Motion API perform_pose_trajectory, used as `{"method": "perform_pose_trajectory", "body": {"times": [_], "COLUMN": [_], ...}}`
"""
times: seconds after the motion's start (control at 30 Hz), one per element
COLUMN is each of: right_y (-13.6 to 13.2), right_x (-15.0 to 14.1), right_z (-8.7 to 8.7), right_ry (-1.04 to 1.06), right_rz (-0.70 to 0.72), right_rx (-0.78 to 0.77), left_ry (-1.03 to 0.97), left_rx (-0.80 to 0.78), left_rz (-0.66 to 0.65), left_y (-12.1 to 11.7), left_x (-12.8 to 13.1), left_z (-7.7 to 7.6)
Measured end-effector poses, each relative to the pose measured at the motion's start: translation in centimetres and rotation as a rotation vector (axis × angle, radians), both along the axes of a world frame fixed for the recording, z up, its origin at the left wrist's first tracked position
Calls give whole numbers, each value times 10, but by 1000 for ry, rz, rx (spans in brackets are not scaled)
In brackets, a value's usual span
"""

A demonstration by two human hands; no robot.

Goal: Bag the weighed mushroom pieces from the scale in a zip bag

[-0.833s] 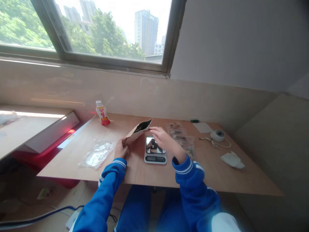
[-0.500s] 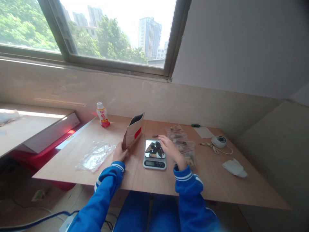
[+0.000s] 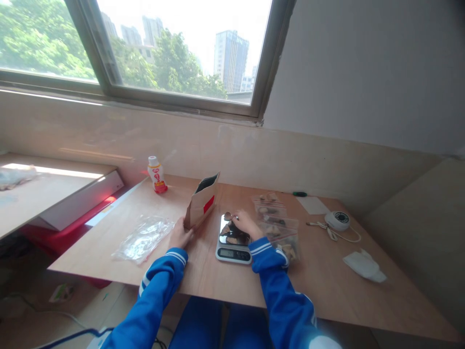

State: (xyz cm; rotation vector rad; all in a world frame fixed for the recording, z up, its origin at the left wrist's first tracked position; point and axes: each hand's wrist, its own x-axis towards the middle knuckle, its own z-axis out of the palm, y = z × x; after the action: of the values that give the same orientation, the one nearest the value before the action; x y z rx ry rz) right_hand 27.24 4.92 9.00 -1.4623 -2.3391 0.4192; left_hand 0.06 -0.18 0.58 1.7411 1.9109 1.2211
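Note:
My left hand grips the lower left edge of a brown paper bag with a red patch. The bag stands upright on the table, its dark inside showing at the open top. To its right is a small kitchen scale with a mirror-like plate and a display whose digits are too small to read. Several dark brown dried pieces lie on the plate. Over the plate's far edge, my right hand pinches a small brown dried piece at its fingertips.
Zip bags holding brown pieces lie right of the scale. A clear plastic bag lies at left, a bottle behind it. At right are a white paper, a round white corded device and a crumpled tissue.
My right hand has come lower and closer over the scale plate, carrying the small brown piece. My left hand still holds the paper bag. The view has shifted slightly.

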Motion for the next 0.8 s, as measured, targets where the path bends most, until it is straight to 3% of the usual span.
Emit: {"method": "perform_pose_trajectory", "body": {"times": [0.17, 0.3, 0.4, 0.6, 0.8], "right_y": [-3, -29, -67, -146, -165], "right_x": [6, 25, 46, 81, 98], "right_z": [6, 13, 3, -34, -30], "right_ry": [105, 265, 529, 662, 667], "right_rz": [-63, -122, -237, -346, -402], "right_rx": [50, 115, 160, 112, 92], "left_ry": [8, 23, 72, 162, 110], "left_rx": [-6, 6, 3, -24, 98], "left_rz": [6, 19, 101, 250, 241], "left_y": [-1, 2, 5, 9, 8], "left_x": [1, -1, -2, -2, 1], "left_z": [2, -1, -3, -4, -4]}}
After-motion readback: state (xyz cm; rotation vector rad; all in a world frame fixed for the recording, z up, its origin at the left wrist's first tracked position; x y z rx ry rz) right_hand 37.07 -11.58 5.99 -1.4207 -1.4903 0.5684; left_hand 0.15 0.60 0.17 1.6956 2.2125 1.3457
